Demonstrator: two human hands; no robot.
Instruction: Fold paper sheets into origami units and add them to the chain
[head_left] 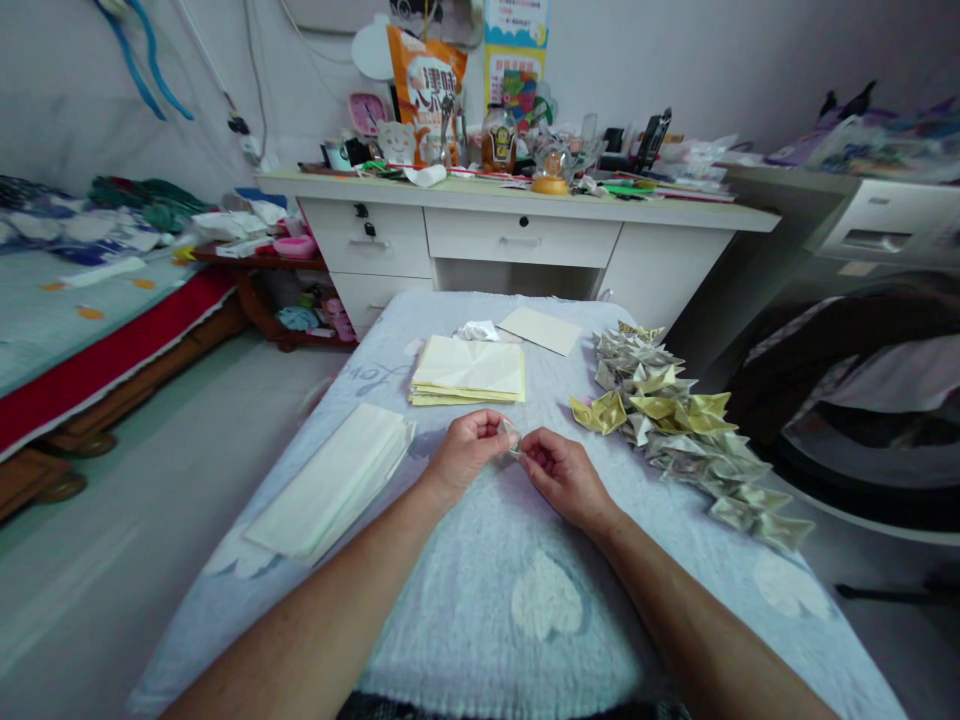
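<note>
Paper (511, 434), small, greyish and sharply creased, sits between our left hand (466, 452) and our right hand (564, 472), over the middle of the cloth (450, 620); we cannot tell whether it touches the cloth.

At the far left we see a bed (97, 330), pale on top with a red side and a wooden base. On the cloth — blue, soft and heart-patterned — a long stack (330, 480) of pale folded sheets lies at a slant, its layers loose at one edge. Right of it we have a cream stack (469, 368), flat, four-sided, creased on top and yellow at the edges. Behind that lie a tissue (478, 330), white and crumpled, and a card (541, 329), flat and off-white. Farther back, a white desk (517, 194) runs along the wall. To the right, folded shapes (671, 425) in dull silver and gold make a long, crowded row, spiky with upturned points. Past them stands a grey washer (885, 215).

Our left forearm, bare, slants in from the lower left; that hand is curled, thumb and fingers narrowed on the paper. Our right forearm slants in from the lower right — the hand turned inward, fingers bent, their tips pinching the paper too. Our fingertips almost meet around it.
</note>
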